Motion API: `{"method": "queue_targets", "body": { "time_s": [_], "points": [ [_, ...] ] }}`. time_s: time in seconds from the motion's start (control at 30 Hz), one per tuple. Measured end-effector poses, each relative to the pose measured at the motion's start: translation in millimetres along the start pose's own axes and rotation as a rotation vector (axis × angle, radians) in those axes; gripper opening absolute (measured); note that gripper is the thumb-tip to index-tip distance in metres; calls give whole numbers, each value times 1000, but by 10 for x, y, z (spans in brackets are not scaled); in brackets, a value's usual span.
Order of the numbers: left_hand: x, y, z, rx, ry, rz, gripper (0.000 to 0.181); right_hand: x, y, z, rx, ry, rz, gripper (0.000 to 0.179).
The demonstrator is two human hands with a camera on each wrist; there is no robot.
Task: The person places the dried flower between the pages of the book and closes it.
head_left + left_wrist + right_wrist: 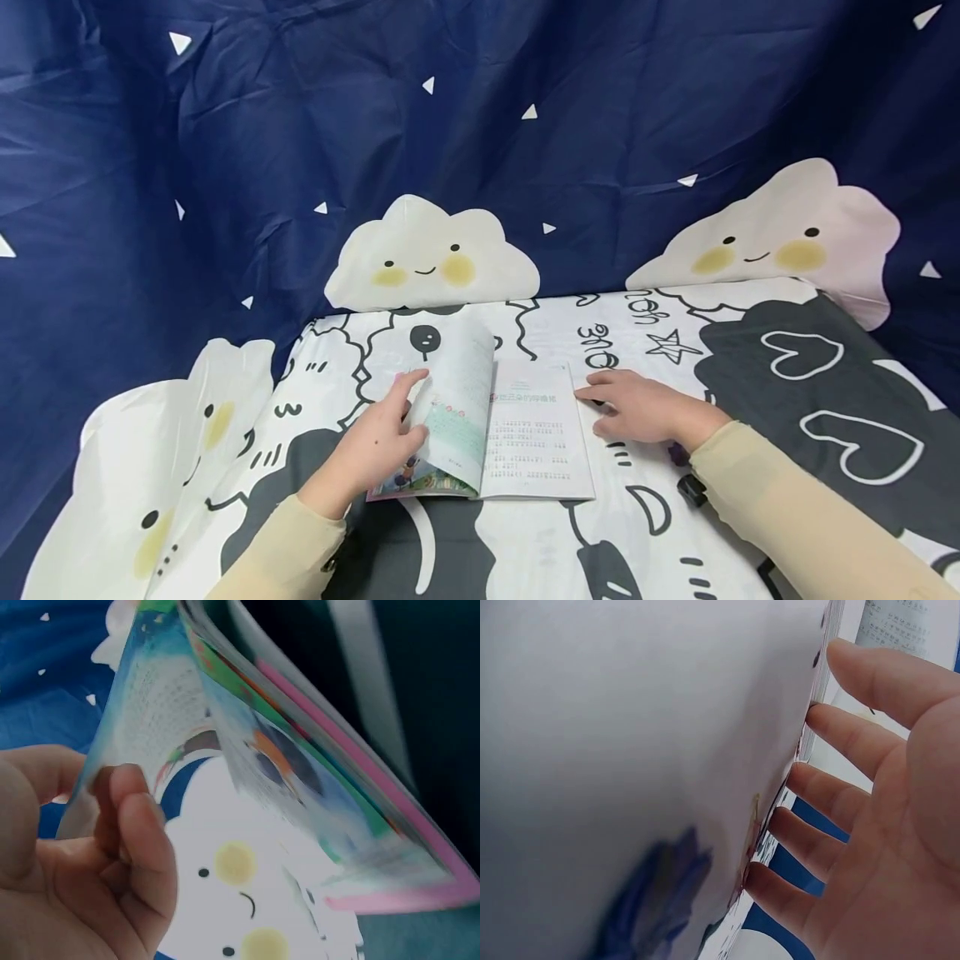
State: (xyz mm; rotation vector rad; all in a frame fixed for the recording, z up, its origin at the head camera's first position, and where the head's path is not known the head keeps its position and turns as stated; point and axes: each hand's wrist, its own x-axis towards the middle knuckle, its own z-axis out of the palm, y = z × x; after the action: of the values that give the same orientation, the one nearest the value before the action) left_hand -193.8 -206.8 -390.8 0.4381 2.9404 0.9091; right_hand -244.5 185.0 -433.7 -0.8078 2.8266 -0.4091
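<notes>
A thin illustrated book [536,429] lies spread on the patterned cloth, its text upside down in the head view. On its left side, my left hand [378,442] pinches the outer edge of a lifted, curving page [457,400]. The left wrist view shows that page [150,697] between the thumb and fingers of the left hand [97,855], the other fingers curled. Along the book's right edge rests my right hand [637,406]. In the right wrist view, fingertips of the right hand [870,795] touch the edge of the book [667,735], fingers spread and fairly straight.
The black-and-white cloth [660,500] covers the surface under the book. Behind stands a dark blue curtain [480,150] with white triangles and cloud faces [431,258]. A dark band [692,490] shows at the right wrist.
</notes>
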Motion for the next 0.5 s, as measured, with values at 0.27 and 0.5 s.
{"method": "queue_targets", "body": {
  "time_s": [0.27, 0.5],
  "points": [
    [-126, -204, 4, 289, -122, 17, 66, 19, 12, 15, -3, -4, 3, 56],
    [-158, -310, 30, 350, -182, -7, 54, 19, 7, 15, -1, -8, 4, 56]
  ]
}}
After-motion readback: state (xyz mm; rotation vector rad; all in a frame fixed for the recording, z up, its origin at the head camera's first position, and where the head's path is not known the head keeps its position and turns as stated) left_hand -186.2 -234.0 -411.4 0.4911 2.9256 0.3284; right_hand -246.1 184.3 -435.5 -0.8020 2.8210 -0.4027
